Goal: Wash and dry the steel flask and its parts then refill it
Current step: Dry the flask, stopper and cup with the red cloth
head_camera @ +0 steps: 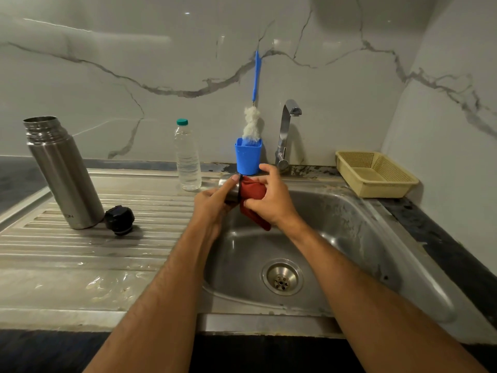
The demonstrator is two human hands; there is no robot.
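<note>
At frame centre, over the sink's (376, 224) far rim, the left hand (212, 205) grips the steel flask cup (230, 188); the right hand (271, 200) clutches a red cloth (252, 192) pushed into it. Flask body (63, 170) stands uncapped at left on the drainboard (107, 254), black stopper (119, 219) touching its base. Open drainboard lies between stopper and hands.

The person's left hand (212, 203) and right hand (271, 200) are bare, both forearms uncovered and lightly haired, no sleeves reaching them.
</note>
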